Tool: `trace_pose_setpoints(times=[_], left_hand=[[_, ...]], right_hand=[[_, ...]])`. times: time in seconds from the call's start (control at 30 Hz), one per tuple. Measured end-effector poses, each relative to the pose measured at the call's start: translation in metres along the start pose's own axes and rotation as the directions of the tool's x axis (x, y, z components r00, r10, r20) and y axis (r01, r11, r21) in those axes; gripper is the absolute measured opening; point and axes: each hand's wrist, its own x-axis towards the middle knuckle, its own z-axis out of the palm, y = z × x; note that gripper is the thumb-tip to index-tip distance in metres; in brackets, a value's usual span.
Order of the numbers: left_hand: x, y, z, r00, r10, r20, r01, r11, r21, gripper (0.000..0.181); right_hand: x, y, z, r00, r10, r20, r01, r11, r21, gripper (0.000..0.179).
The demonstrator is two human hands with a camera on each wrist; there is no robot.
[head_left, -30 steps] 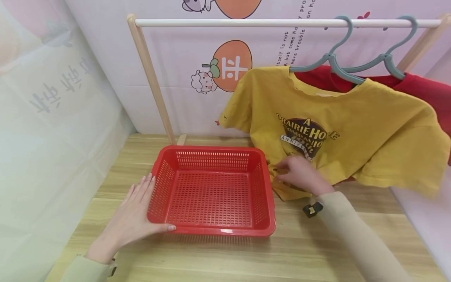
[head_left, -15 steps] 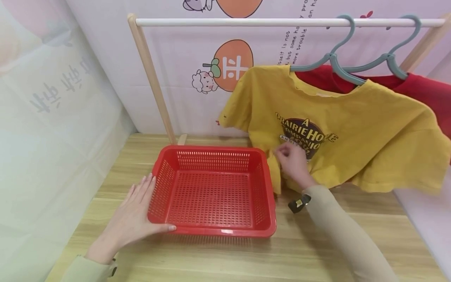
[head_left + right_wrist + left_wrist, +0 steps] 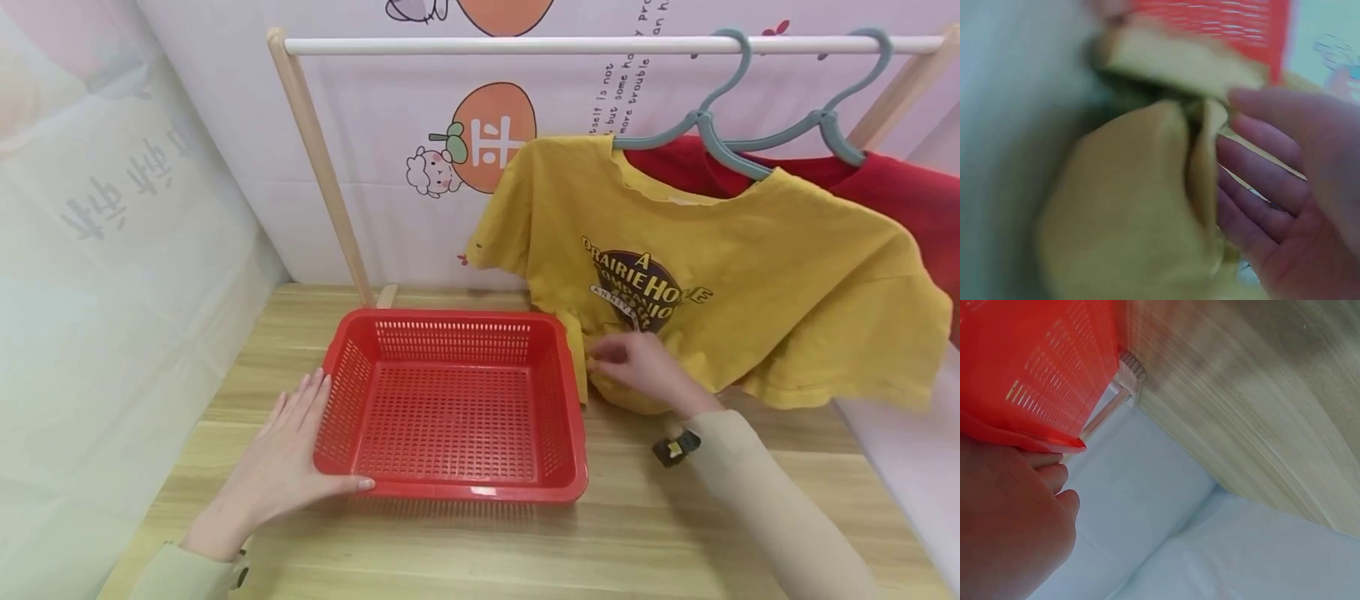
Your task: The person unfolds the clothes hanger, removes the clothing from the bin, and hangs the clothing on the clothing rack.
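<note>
A red plastic basket (image 3: 465,490) with slotted walls sits on the wooden table. My left hand (image 3: 281,458) rests at its front left corner, fingers straight along the left rim and thumb on the front rim. To the right, a yellow T-shirt (image 3: 780,275) with a dark printed logo hangs from a blue-grey hanger (image 3: 723,150). Its lower part is bunched beside the basket's right wall. My right hand (image 3: 645,367) is at this bunched cloth. In the right wrist view, the fingertips touch a fold's edge, with the thumb (image 3: 1266,106) apart from the fingers.
A rack with a white rail (image 3: 480,46) and wooden posts (image 3: 322,167) stands behind the basket. Behind the yellow shirt hangs a red garment (image 3: 911,200) on a second hanger (image 3: 832,137). Printed sheets cover the back wall (image 3: 360,108) and left wall (image 3: 97,317).
My right hand rose with the yellow hem, then came down and right again. A strip of yellow cloth now stands against the basket's right side. The left hand and basket stayed put.
</note>
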Motion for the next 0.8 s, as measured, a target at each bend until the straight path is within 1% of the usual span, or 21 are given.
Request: trace_pose_setpoints(times=[0.07, 0.13, 0.2, 0.27, 0.33, 0.4, 0.5, 0.57, 0.67, 0.73, 0.8], left_hand=[[-0.001, 0.000, -0.001, 1.000, -0.002, 0.001, 0.002, 1.000, -0.003, 0.139], [-0.001, 0.000, -0.002, 1.000, -0.003, 0.001, 0.003, 1.000, -0.001, 0.139], [-0.001, 0.001, -0.002, 1.000, -0.003, 0.003, 0.003, 1.000, 0.004, 0.139], [0.000, 0.001, -0.002, 1.000, -0.004, 0.004, 0.004, 1.000, 0.007, 0.139], [0.000, 0.001, -0.003, 1.000, -0.004, 0.005, 0.004, 1.000, 0.007, 0.139], [0.001, 0.001, -0.003, 1.000, -0.002, 0.005, 0.002, 1.000, 0.006, 0.139], [0.002, 0.001, -0.003, 1.000, 0.006, 0.000, -0.006, 1.000, 0.004, 0.138], [0.002, 0.000, -0.002, 1.000, 0.011, -0.007, -0.011, 1.000, 0.008, 0.138], [0.004, -0.002, 0.000, 1.000, 0.017, -0.020, -0.017, 1.000, 0.013, 0.138], [0.004, -0.002, 0.001, 0.999, 0.018, -0.027, -0.018, 1.000, 0.014, 0.139], [0.005, -0.002, 0.001, 0.999, 0.017, -0.027, -0.017, 1.000, 0.008, 0.138]], right_hand=[[-0.013, 0.006, 0.001, 0.996, -0.017, 0.086, 0.022, 0.998, -0.062, 0.027], [-0.025, 0.012, 0.003, 0.989, -0.043, 0.140, 0.059, 0.992, -0.110, 0.025], [-0.035, 0.017, 0.002, 0.983, -0.068, 0.172, 0.092, 0.986, -0.137, 0.021], [-0.042, 0.020, -0.001, 0.979, -0.070, 0.193, 0.102, 0.982, -0.159, 0.015], [-0.047, 0.020, -0.006, 0.974, -0.056, 0.220, 0.094, 0.981, -0.169, 0.011], [-0.049, 0.019, -0.009, 0.971, -0.032, 0.237, 0.074, 0.983, -0.170, 0.012], [-0.049, 0.017, -0.011, 0.972, -0.013, 0.235, 0.047, 0.989, -0.142, 0.015], [-0.048, 0.014, -0.011, 0.978, -0.005, 0.208, 0.031, 0.992, -0.122, 0.019], [-0.045, 0.006, -0.006, 0.989, 0.002, 0.145, 0.009, 0.997, -0.079, 0.026], [-0.042, 0.000, -0.002, 0.996, -0.004, 0.087, 0.008, 0.999, -0.044, 0.034], [-0.039, -0.008, 0.003, 0.999, -0.013, 0.046, 0.013, 1.000, -0.005, 0.039]])
